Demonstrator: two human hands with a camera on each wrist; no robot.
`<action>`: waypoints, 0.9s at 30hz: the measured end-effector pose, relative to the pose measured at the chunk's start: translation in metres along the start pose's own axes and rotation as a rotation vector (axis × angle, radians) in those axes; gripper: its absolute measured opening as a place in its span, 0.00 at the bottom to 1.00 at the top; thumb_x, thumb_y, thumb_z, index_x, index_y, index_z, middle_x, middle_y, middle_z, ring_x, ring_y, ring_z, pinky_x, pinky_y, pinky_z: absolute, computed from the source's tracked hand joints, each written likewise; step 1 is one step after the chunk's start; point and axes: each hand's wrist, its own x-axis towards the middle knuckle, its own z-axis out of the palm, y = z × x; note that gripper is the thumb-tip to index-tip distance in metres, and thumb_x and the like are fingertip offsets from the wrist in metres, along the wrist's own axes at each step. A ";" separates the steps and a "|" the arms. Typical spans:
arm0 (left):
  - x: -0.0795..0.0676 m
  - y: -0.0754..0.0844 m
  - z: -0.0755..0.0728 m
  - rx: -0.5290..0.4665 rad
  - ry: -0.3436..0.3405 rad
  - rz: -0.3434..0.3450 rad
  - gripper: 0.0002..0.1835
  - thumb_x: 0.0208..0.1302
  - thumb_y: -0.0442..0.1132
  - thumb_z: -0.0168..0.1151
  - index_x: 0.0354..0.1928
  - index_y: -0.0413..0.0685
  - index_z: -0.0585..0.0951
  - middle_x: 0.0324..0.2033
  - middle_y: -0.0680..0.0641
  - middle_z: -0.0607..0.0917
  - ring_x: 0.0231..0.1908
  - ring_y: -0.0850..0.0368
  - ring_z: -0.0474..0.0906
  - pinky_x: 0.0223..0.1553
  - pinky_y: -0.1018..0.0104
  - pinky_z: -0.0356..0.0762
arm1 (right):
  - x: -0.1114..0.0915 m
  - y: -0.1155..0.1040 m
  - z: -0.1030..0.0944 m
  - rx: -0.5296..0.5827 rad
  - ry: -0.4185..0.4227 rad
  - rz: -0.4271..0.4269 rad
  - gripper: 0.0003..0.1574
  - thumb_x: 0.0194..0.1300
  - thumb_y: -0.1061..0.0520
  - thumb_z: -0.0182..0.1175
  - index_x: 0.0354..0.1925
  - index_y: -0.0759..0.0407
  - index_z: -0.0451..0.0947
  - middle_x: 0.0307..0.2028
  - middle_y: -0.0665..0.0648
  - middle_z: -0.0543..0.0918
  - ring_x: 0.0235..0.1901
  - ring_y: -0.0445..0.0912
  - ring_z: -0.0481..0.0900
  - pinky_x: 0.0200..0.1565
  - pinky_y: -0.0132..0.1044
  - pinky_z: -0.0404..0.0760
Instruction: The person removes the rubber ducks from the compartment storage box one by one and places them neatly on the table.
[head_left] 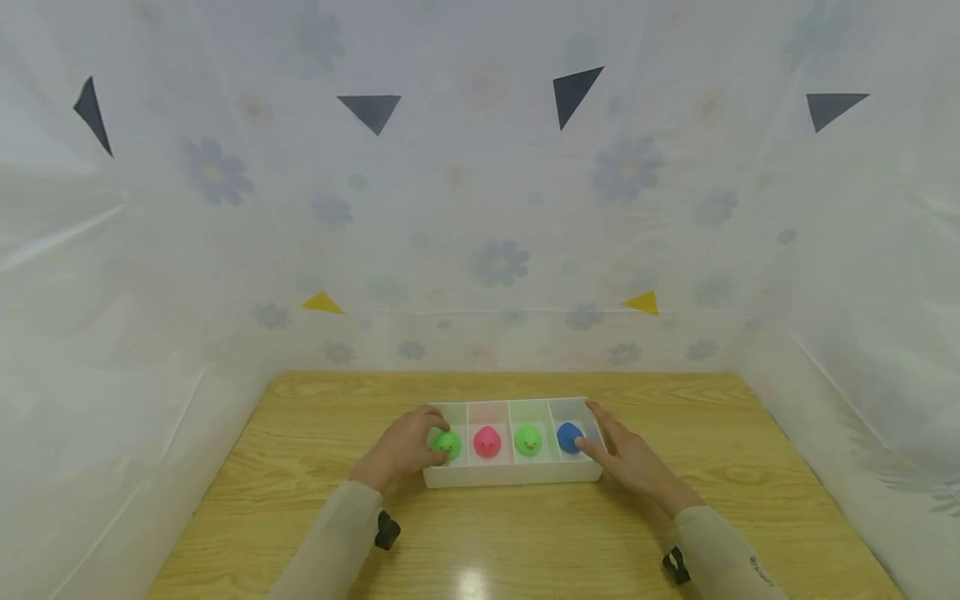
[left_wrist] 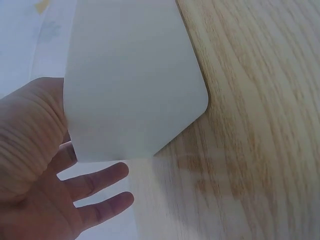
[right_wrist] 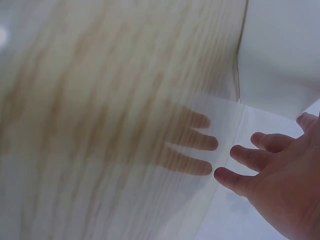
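Nearest: cream fabric sleeves (head_left: pixel 330 533). Left hand (head_left: pixel 397 447), at the left end of a smooth white four-compartment tray (head_left: pixel 513 475): thumb and index bent about a round, rubbery-looking bright green duck (head_left: pixel 450 447); pinch or mere touch, can't tell; other fingers spread. Right hand (head_left: pixel 637 463): fingers loosely straight, spread by the tray's far right corner, thumb on or just over a rounded blue toy (head_left: pixel 567 437). Good handling probably means squeezing lightly, keeping the tray steady. Between both hands' fingertips: a pink duck (head_left: pixel 487 442), then another green duck (head_left: pixel 528 441). Underneath, glossy wood-grain table (head_left: pixel 525 533); beyond the fingers, wrinkled flower-print sheet (head_left: pixel 435 183), black triangles (head_left: pixel 371 112), yellow triangles (head_left: pixel 323 302).
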 end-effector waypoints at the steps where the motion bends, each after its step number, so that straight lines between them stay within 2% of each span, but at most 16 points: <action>1: 0.000 0.000 0.000 0.001 -0.001 -0.005 0.21 0.60 0.39 0.80 0.53 0.40 0.87 0.65 0.37 0.80 0.65 0.35 0.78 0.67 0.40 0.76 | 0.000 0.000 0.000 0.005 -0.002 0.002 0.49 0.80 0.31 0.50 0.86 0.35 0.39 0.83 0.67 0.52 0.75 0.75 0.63 0.68 0.75 0.66; 13: 0.002 0.000 0.003 0.018 -0.012 -0.026 0.19 0.59 0.39 0.80 0.51 0.41 0.88 0.65 0.37 0.80 0.65 0.35 0.78 0.67 0.40 0.77 | -0.001 0.001 0.003 0.022 -0.017 0.014 0.49 0.80 0.30 0.49 0.85 0.30 0.36 0.84 0.65 0.50 0.75 0.73 0.64 0.69 0.73 0.67; 23: 0.002 0.001 0.002 0.025 -0.013 -0.019 0.18 0.60 0.38 0.79 0.49 0.40 0.87 0.64 0.37 0.80 0.63 0.35 0.79 0.66 0.41 0.77 | 0.000 0.002 0.004 0.020 -0.022 0.024 0.51 0.80 0.30 0.49 0.86 0.37 0.38 0.82 0.70 0.56 0.73 0.72 0.69 0.68 0.72 0.70; 27: 0.001 0.002 0.001 0.022 -0.011 -0.018 0.17 0.61 0.38 0.78 0.50 0.40 0.87 0.64 0.37 0.81 0.63 0.35 0.79 0.66 0.40 0.77 | 0.000 0.002 0.004 0.028 -0.033 0.034 0.51 0.80 0.30 0.49 0.86 0.37 0.37 0.81 0.71 0.56 0.73 0.72 0.68 0.68 0.72 0.70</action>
